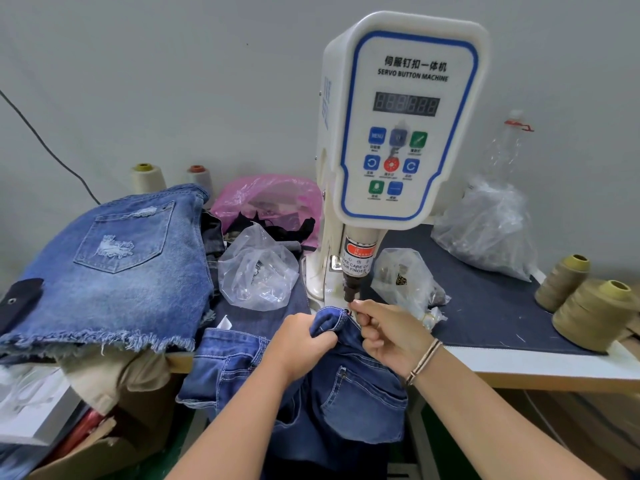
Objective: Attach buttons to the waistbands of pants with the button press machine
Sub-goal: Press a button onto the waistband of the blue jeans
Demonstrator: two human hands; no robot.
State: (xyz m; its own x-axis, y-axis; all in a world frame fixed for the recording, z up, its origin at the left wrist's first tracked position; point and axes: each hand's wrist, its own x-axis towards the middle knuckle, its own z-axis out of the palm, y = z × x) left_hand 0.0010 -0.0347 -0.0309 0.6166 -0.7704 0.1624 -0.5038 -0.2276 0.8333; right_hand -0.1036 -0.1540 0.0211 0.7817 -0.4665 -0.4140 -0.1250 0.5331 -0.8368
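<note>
Waistband [331, 319] of dark denim pants [349, 393], bunched at the tabletop [540, 367] edge directly beneath the press head [349, 292] of the servo button machine [405, 119]. Left hand [300, 341] grips the waistband fold in curled fingers; right hand [391, 332] pinches its edge just beside the press head. Pale denim shorts [117, 258] lie stacked to the left.

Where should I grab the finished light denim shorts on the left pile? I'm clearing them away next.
Probably take the light denim shorts by the frayed hem, coming from the near side. That edge faces the person and overhangs the pile; the far waistband end lies against the thread cones and bags.
</note>
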